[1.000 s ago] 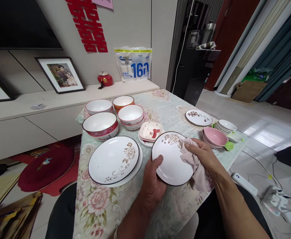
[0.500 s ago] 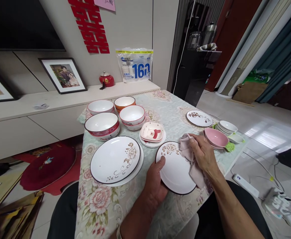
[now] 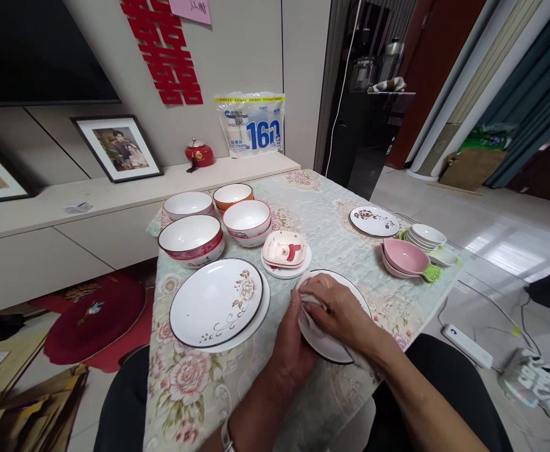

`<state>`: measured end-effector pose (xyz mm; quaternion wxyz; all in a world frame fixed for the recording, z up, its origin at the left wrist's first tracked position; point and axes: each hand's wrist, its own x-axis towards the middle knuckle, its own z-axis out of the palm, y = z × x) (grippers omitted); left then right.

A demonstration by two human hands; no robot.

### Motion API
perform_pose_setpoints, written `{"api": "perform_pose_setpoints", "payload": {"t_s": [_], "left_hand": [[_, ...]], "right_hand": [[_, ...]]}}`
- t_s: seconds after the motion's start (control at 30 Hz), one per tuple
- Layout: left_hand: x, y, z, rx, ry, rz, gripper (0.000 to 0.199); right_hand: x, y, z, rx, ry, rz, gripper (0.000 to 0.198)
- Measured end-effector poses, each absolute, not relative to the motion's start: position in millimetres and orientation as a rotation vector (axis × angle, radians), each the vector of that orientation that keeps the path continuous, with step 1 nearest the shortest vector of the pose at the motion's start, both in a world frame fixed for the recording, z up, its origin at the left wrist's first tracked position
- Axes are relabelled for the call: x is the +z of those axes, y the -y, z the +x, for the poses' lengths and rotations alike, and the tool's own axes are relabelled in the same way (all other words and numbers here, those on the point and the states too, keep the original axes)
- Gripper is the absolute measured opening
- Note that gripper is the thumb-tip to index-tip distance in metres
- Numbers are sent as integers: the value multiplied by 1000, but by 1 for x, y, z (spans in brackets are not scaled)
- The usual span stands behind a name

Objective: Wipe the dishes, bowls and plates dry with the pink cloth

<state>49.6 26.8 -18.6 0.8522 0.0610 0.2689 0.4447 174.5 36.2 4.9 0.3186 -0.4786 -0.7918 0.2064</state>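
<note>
The person's left hand (image 3: 294, 342) holds a white plate (image 3: 356, 295) with a dark rim, thumb up at its edge. The right hand (image 3: 339, 307), fingers bent, grips a pale pink cloth (image 3: 306, 319) against the plate's top. I see the plate over the flowery tablecloth (image 3: 324, 201), near a big flowered plate (image 3: 211, 301) and a little square dish (image 3: 279, 247).

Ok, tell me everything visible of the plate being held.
The plate is round and white, ceramic-looking, with a thin dark rim. It faces up over the tablecloth; contact beneath is unclear. The left hand grips its left edge; the right hand holds a pale pink cloth against its face, hiding much of it.
</note>
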Motion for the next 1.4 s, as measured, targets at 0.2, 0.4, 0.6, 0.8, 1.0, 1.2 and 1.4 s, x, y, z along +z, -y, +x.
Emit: {"api": "perform_pose_setpoints", "payload": {"t_s": [0.2, 0.4, 0.6, 0.8, 1.0, 1.2, 1.4], "left_hand": [[-16, -30, 49, 896, -516, 99, 65], [-13, -29, 52, 929, -664, 64, 57], [-14, -30, 50, 950, -651, 55, 48], [-13, -30, 50, 942, -676, 82, 50], [-12, -28, 52, 931, -704, 42, 53], [-15, -25, 53, 954, -731, 61, 58], [-14, -26, 53, 980, -673, 65, 56]], "right_hand": [[16, -34, 212, 875, 2207, -1158, 26], [-5, -45, 207, 370, 1945, -1628, 26], [15, -34, 183, 712, 2173, -1185, 27], [18, -31, 189, 769, 2271, -1114, 26], [-5, -46, 192, 377, 2095, -1407, 28], [13, -37, 201, 154, 2097, -2094, 24], [23, -19, 193, 369, 2238, -2028, 12]]}}
